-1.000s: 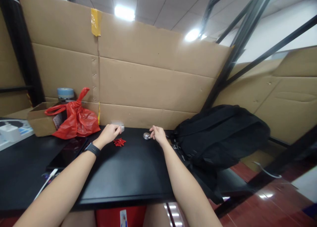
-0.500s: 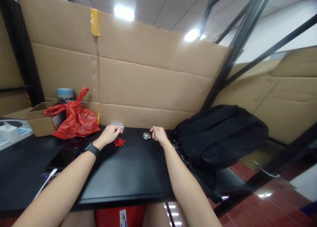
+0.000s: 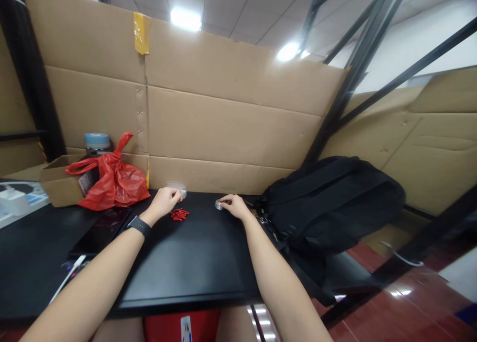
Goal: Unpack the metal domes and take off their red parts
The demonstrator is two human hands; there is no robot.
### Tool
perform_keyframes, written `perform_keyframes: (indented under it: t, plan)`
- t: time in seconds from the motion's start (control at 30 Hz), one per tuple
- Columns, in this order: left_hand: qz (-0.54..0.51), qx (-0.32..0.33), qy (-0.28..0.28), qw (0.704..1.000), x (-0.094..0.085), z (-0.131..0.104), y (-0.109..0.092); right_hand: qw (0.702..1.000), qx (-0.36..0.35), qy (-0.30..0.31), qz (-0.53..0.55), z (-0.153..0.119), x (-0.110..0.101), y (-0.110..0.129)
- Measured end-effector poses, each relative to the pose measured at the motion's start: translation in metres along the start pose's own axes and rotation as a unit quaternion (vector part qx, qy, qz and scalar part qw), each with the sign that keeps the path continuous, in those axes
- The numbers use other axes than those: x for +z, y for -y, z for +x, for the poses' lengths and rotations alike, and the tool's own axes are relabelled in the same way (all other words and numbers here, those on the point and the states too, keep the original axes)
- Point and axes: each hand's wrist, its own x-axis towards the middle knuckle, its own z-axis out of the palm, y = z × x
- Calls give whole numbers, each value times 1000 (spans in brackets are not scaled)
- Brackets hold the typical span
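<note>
A small heap of red pieces [image 3: 179,214] lies on the black table [image 3: 186,262]. Just behind it, my left hand [image 3: 166,202] is closed beside a clear plastic item [image 3: 181,190]; what its fingers pinch, if anything, is too small to tell. To the right, the fingers of my right hand [image 3: 234,206] reach over the edge of a small round silvery container [image 3: 218,204] on the table. The fingertips are close together at its rim, and whether they grip anything there cannot be made out.
At the left are a red plastic bag [image 3: 115,183], a cardboard box [image 3: 61,183], a blue-lidded jar [image 3: 97,142], a dark tablet [image 3: 100,230] and a white power strip [image 3: 22,208]. A black backpack [image 3: 335,208] stands right; a cardboard wall [image 3: 223,128] rises behind.
My right hand has moved left, from beside the round container to its rim, and its fingers now partly cover it. My left hand has hardly moved.
</note>
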Motion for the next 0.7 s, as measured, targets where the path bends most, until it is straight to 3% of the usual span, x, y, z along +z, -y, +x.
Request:
perform_keyframes:
  t: [0.3,0.4,0.53,0.7]
  plan:
    - [36,-66,7,997,0,-1,-1,996,-60,27,-63,1,7,-2]
    - [2,-30,-15,999,3,0,0,998,-45,-22,-31,2,9,-2]
    - [-92,34,0,995,10,-1,2,993,7,-111,31,4,6,-1]
    - [-75,31,-21,997,11,-1,-1,970,59,-136,191,5,0,8]
